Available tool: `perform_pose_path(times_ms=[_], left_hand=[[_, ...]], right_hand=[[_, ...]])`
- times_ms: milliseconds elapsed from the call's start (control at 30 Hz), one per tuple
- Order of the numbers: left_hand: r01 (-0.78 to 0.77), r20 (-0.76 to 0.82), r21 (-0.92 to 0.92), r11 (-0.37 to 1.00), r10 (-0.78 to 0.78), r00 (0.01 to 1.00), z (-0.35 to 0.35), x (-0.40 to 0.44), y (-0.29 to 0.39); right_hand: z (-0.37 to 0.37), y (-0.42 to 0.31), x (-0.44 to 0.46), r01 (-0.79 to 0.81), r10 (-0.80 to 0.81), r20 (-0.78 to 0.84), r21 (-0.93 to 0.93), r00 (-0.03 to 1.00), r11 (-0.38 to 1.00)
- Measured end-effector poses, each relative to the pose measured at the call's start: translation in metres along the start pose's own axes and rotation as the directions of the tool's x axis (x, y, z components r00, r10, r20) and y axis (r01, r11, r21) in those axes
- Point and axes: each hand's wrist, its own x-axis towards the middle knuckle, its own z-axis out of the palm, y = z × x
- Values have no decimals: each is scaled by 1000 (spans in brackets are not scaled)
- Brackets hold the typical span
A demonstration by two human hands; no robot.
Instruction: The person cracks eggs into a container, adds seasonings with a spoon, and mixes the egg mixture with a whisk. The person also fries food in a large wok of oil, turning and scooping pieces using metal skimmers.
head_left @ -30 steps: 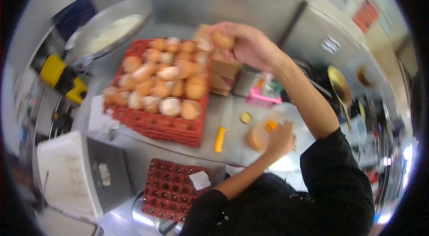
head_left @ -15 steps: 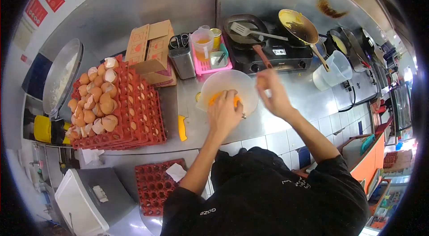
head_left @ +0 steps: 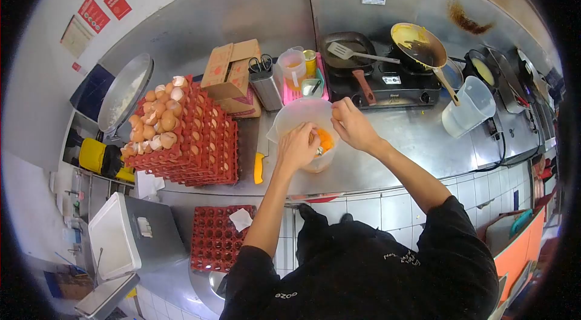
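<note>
Over the left part of a translucent plastic container is my left hand, its fingers curled round something small that I cannot make out. A bit of shiny metal shows below its fingertips. My right hand pinches a brown egg at the container's right rim. Orange yolks lie inside the container. To the left, a yellow-handled tool rests on the steel counter.
Stacked red trays bear brown eggshells at the left. Behind the container are a pink basket and a cardboard box. Pans and a spatula sit on the stove. An egg tray lies nearer me.
My right hand has come down from above the egg trays to the container with a brown egg. My left hand stays at the container. The camera view has swung right.
</note>
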Motion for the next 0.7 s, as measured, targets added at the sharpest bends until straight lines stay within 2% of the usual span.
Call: perform_pose_path(times_ms=[100,167,233,267,333,367,400,433,467,500,567,600,667,700], left_hand=[[7,-4,-13,1000,-7,1000,-2,2,-1],[12,-10,-28,1000,-12,1000,-2,1,0],[15,-75,-162,987,-27,997,-2,0,3],[13,-81,-157,988,-26,996,-4,0,5],[39,-101,-265,963,-68,993,-7,-2,9],[45,-110,-263,964,-76,991,-8,-4,12],[-24,-172,-293,956,-27,985,-11,-3,16],[-95,-230,-318,943,20,973,-13,-4,20],[-92,-235,-314,945,17,972,-13,-4,20],[-101,-232,-284,953,34,972,-12,-3,14],[-107,-230,-248,963,49,972,-10,-2,6],[-99,-236,-262,960,36,971,-7,0,3],[-92,-243,-282,955,21,970,-5,0,5],[-69,-216,-289,955,5,976,-7,0,7]], right_hand=[[0,0,6,62,-62,-55,-6,997,998],[4,4,1,-3,3,-95,7,995,1000],[1,2,-3,19,-22,-71,-45,997,999],[0,1,0,52,-57,-52,-105,997,993],[7,-6,9,59,-63,-66,-63,996,996],[12,-11,13,55,-56,-76,-21,996,998],[17,-13,19,66,-67,-71,-18,995,998],[22,-14,26,-121,101,96,231,990,965],[25,-15,33,-331,217,294,427,931,841],[32,-6,39,-324,208,295,431,933,842],[44,18,45,-432,198,492,422,848,797],[37,18,49,-427,192,494,424,848,799],[14,15,51,-449,88,631,441,771,777],[14,15,51,-450,90,630,439,771,778]])
